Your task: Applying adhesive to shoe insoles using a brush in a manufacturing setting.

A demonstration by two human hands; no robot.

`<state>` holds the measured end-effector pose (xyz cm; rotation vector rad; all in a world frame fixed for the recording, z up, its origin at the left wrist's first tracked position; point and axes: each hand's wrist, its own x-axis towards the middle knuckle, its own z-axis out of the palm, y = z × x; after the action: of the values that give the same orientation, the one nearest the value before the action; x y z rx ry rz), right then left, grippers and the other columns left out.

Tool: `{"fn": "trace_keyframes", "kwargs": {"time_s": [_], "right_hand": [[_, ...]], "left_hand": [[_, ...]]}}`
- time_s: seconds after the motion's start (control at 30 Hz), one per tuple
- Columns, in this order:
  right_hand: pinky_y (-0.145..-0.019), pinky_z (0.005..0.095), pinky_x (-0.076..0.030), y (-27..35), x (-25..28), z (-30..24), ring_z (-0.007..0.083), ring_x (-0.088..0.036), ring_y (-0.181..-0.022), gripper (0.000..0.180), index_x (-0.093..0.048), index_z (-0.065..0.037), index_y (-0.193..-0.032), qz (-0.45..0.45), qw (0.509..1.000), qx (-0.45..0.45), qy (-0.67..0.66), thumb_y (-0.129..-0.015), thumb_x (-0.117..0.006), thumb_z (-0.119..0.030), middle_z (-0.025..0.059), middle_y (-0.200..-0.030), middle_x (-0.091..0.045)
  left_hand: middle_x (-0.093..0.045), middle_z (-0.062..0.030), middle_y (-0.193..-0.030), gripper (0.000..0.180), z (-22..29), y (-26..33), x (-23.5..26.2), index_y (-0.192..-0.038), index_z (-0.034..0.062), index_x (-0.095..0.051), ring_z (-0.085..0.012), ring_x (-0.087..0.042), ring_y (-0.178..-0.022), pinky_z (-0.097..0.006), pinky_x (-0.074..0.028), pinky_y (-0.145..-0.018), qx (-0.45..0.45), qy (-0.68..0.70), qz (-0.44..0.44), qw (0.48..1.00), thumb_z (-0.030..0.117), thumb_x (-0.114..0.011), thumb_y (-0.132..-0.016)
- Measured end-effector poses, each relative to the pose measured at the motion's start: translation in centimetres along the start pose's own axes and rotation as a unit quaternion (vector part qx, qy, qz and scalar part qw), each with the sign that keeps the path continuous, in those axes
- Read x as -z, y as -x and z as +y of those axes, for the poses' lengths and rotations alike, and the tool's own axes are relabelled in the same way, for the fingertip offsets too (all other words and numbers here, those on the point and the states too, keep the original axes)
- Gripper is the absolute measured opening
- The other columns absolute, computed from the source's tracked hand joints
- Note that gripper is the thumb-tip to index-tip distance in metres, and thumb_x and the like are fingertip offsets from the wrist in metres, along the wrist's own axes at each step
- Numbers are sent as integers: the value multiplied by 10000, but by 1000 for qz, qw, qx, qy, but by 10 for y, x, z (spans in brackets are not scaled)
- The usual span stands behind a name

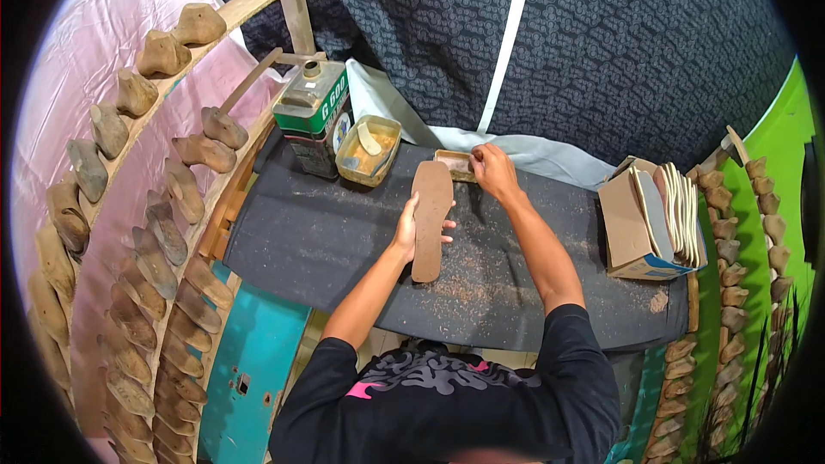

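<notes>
Holding the brown insole (430,219) flat on the counter (301,241), the left hand (406,232) grips its edge. The right hand (491,167), fingers pinched, reaches into the small tray (449,158) at twelve o'clock; the insole looks bare, so coating seems barely begun.

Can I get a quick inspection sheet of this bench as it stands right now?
Surface: dark bench top, strewn with brownish dust and crumbs.
Job's things: brown insole lying flat; small flat tin at the bench's far edge.
Clutter: green metal can, open tub of yellowish paste, cardboard box of stacked insoles.
Hands: left hand steadies the insole's left edge, fingers over it; right hand reaches at the tin; whether it pinches anything cannot be told.
Cables: nothing seen.
Surroundings: racks of wooden shoe lasts left and right, dark patterned cloth behind.
</notes>
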<state>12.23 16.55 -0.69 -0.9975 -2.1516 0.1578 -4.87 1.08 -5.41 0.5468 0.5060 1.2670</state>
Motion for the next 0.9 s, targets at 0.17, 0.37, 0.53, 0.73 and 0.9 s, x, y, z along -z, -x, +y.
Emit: {"fn": "trace_keyframes", "kwargs": {"time_s": [0.17, 0.37, 0.53, 0.73, 0.9], "right_hand": [[-702, 424, -475, -1, -5, -5, 315, -581, -817, 87, -596, -30, -841, -4, 998, 20, 57, -788, -593, -99, 115, -824, -595], [-702, 410, -475, -4, -6, 0, 335, -592, -784, 100, -612, -13, -821, 26, 999, -38, 18, -799, -592, -108, 150, -799, -611], [-665, 357, -490, -14, 5, 5, 228, -618, -689, 157, -641, -5, -877, 142, 970, -127, -148, -842, -598, -152, 139, -774, -641], [-638, 303, -545, -5, 6, 23, 183, -606, -692, 178, -592, 11, -951, 208, 852, -224, -426, -892, -563, -155, 83, -840, -599], [-637, 341, -546, 16, 18, 16, 225, -609, -731, 150, -528, -10, -990, 213, 702, -310, -604, -897, -546, -125, 109, -957, -583]], "left_hand": [[-545, -129, -1210, 646, 1, 0, -1, -1338, 86, -401, -232, -620, -819, -384, -564, -596, 0, -12, 0, 1000, 557, -300, -908], [-540, -135, -1214, 636, 4, 7, 3, -1339, 76, -398, -233, -616, -832, -384, -565, -601, -5, -16, 3, 1000, 539, -284, -919], [-539, -127, -1221, 683, 13, 13, 8, -1335, 70, -408, -244, -615, -860, -399, -563, -627, -14, 9, -4, 1000, 589, -297, -905], [-529, -152, -1247, 700, 16, 13, 8, -1355, 82, -390, -258, -615, -893, -419, -558, -660, -22, 38, -33, 998, 606, -254, -912], [-503, -176, -1283, 710, 16, 12, 4, -1382, 86, -358, -264, -601, -933, -430, -542, -717, -14, 43, -69, 997, 609, -208, -925]]}}
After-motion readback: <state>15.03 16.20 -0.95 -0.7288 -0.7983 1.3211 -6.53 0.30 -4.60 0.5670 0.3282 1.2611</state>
